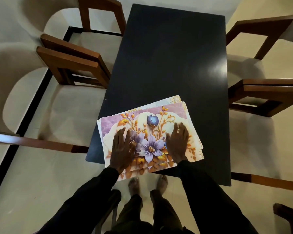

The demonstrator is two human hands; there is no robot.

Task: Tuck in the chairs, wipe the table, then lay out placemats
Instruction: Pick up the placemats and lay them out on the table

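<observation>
Resting flat and unclenched, the left hand and right hand could shove the overhanging placemats off the tabletop.

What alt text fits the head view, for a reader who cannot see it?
The left hand and right hand lie open on a stack of floral placemats at the near end of a dark table, wooden chairs along both sides.

No readable text, labels, brands or numbers anywhere; placemats at lower centre of the frame carry only a floral print.
</observation>
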